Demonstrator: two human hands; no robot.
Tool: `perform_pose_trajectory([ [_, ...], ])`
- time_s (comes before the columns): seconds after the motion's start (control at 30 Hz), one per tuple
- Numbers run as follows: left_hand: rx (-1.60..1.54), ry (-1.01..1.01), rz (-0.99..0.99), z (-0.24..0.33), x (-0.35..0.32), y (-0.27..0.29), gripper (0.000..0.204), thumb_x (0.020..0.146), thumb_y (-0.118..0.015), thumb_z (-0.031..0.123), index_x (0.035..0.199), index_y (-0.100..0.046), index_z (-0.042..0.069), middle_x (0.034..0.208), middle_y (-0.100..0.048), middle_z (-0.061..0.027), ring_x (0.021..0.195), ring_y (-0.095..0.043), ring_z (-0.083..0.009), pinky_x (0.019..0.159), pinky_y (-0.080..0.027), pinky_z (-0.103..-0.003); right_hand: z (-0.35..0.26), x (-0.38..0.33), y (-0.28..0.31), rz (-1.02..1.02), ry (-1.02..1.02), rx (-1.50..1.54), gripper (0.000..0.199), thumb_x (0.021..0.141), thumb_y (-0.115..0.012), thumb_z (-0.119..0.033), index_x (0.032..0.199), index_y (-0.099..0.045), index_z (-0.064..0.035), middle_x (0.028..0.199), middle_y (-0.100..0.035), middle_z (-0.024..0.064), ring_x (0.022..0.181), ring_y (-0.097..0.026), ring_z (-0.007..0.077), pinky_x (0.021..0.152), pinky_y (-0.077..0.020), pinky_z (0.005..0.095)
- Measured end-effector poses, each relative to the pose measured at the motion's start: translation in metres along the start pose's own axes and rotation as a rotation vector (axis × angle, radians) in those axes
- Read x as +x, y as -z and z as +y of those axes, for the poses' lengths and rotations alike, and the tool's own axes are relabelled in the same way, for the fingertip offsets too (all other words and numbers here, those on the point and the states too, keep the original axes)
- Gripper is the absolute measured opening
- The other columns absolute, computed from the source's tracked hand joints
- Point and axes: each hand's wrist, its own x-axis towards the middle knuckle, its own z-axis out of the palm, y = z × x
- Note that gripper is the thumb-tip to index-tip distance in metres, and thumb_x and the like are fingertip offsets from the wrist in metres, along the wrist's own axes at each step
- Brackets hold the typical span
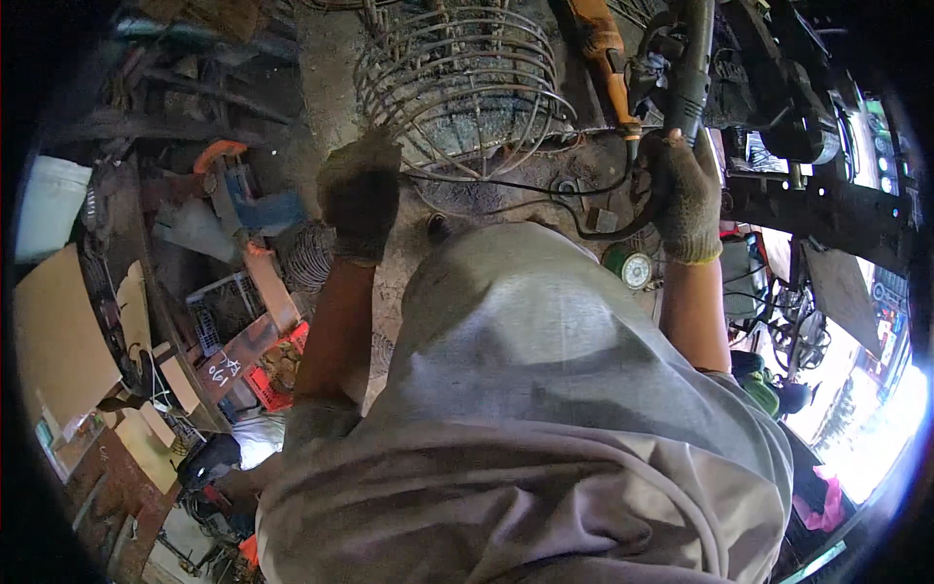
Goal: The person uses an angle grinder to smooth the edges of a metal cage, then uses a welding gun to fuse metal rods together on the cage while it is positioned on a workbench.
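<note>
My right hand, in a knitted work glove, is closed around a dark grey tubular tool handle. A black cable hangs in a loop below this hand. My left hand wears a dark, dirty glove and sits by the left side of a rounded cage of bent metal rods. Shadow hides the left fingers, and whether they touch the cage I cannot make out. Between the cage and my right hand lies an orange and black power tool with a cord.
A green-rimmed round tin or spool stands on the ground below my right hand. Coiled wire, a red crate, cardboard and a white bucket crowd the left. Dark metal beams rise at the right.
</note>
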Motion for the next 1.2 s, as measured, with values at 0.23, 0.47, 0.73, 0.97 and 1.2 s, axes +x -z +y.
perform_pose_trajectory([
  [0.23, 0.03, -0.001, -0.14, -0.009, 0.003, 0.003, 0.037, 0.095, -0.066, 0.024, 0.126, -0.066, 0.005, 0.109, -0.07, -0.0163, 0.095, -0.067, -0.0284, 0.084, -0.053, -0.04, 0.012, 0.013, 0.024, -0.133, 0.004, -0.103, 0.038, 0.098, -0.062, -0.024, 0.128, -0.055, -0.0011, 0.093, -0.064, 0.0038, 0.079, -0.06, 0.0095, 0.068, -0.0484, 0.0236],
  [0.47, -0.252, 0.199, -0.149, -0.009, 0.007, 0.019, 0.035, 0.096, -0.066, 0.023, 0.123, -0.068, 0.001, 0.115, -0.071, -0.0165, 0.101, -0.069, -0.0231, 0.086, -0.053, -0.037, 0.016, 0.028, 0.064, -0.359, -0.028, -0.287, 0.041, 0.096, -0.063, -0.024, 0.128, -0.056, 0.0001, 0.092, -0.062, 0.0022, 0.077, -0.055, 0.0086, 0.067, -0.045, 0.0226],
  [0.73, -0.407, 0.3, -0.036, -0.006, 0.004, 0.013, 0.029, 0.094, -0.067, 0.015, 0.12, -0.07, 0.002, 0.109, -0.072, -0.0156, 0.097, -0.069, -0.022, 0.085, -0.054, -0.035, 0.021, 0.016, 0.062, -0.249, -0.07, -0.228, 0.045, 0.095, -0.065, -0.028, 0.13, -0.054, -0.0009, 0.088, -0.061, 0.0014, 0.072, -0.054, 0.0074, 0.062, -0.0443, 0.0225],
  [0.97, -0.639, 0.363, -0.111, -0.025, -0.007, -0.013, 0.029, 0.091, -0.07, 0.019, 0.118, -0.069, 0.007, 0.111, -0.069, -0.0159, 0.103, -0.066, -0.0326, 0.092, -0.052, -0.043, 0.035, 0.0, 0.042, -0.202, -0.012, -0.183, 0.045, 0.095, -0.065, -0.024, 0.13, -0.051, 0.0006, 0.086, -0.062, 0.0026, 0.07, -0.056, 0.0081, 0.06, -0.0458, 0.0236],
  [1.2, -0.333, 0.151, -0.111, -0.019, -0.021, -0.016, 0.025, 0.1, -0.058, 0.016, 0.118, -0.068, 0.001, 0.108, -0.071, -0.0129, 0.099, -0.068, -0.025, 0.089, -0.054, -0.038, 0.03, -0.009, 0.027, -0.189, -0.017, -0.234, 0.05, 0.094, -0.065, -0.022, 0.135, -0.049, 0.0022, 0.092, -0.064, 0.0042, 0.07, -0.059, 0.0089, 0.06, -0.0477, 0.0237],
])
